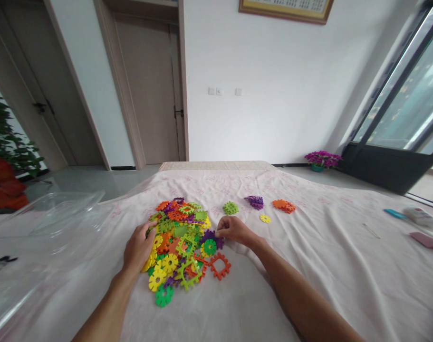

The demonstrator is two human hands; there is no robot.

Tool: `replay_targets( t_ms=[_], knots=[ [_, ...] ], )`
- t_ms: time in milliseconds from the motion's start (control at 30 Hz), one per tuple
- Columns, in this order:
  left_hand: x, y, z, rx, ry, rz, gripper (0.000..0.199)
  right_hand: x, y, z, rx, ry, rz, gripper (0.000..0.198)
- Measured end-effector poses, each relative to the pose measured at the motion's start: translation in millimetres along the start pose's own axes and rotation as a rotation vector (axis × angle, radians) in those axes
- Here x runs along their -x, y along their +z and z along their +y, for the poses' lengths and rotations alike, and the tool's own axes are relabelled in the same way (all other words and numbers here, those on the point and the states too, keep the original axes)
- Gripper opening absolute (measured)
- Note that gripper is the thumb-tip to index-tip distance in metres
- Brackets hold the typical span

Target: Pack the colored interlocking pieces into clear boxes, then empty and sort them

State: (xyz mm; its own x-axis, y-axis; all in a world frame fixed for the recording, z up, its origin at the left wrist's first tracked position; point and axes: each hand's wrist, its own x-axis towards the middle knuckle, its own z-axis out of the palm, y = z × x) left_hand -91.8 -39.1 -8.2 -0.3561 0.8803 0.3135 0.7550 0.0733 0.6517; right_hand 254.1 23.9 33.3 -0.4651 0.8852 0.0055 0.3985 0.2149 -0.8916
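A heap of plastic building pieces [180,231] in yellow, green, orange and purple lies on the cloth in front of me. My left hand [139,244] rests at the heap's left edge, its fingers curled over the pieces; what is under them is hidden. At the right edge, my right hand [234,229] pinches a purple toothed piece [212,236]. Close by lie a green notched disc [209,246] and an orange open frame piece [219,266]. Beyond the right hand are a green stack [230,207], a purple stack [254,202], an orange group [283,205] and a yellow disc [265,218].
The pale floral cloth [330,247] has folds across it. Clear plastic boxes [48,213] stand at the left. On the right lie a blue object [395,213], a white packet [420,216], a thin stick [371,231] and a dark pink item [427,241].
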Motion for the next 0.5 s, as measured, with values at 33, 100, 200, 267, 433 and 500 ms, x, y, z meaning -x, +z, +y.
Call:
replay_targets(
  t_ms=[33,100,200,267,433,500],
  knots=[
    [-0.3,0.5,-0.7,0.001,0.001,0.001,0.039,-1.3,-0.5,1.3,-0.02,-0.004,0.049,0.017],
    [-0.9,1.5,-2.3,0.003,0.001,0.002,0.04,-3.6,-2.2,3.1,-0.035,-0.043,0.152,0.014],
    [-1.8,2.5,-4.6,0.0,0.0,-0.005,0.04,-5.6,-6.1,4.1,0.053,-0.157,0.293,0.01],
    [-2.2,2.7,-5.5,-0.004,0.001,-0.007,0.041,-5.8,-8.1,5.3,0.138,-0.243,0.313,0.006],
    [-2.1,1.8,-3.8,-0.005,-0.005,-0.001,0.039,-5.5,-7.9,16.1,0.242,-0.371,0.232,0.026],
    [-1.5,1.1,-2.2,-0.005,-0.01,0.001,0.039,-6.2,-7.0,20.1,0.189,-0.311,0.253,0.032]
  ],
)
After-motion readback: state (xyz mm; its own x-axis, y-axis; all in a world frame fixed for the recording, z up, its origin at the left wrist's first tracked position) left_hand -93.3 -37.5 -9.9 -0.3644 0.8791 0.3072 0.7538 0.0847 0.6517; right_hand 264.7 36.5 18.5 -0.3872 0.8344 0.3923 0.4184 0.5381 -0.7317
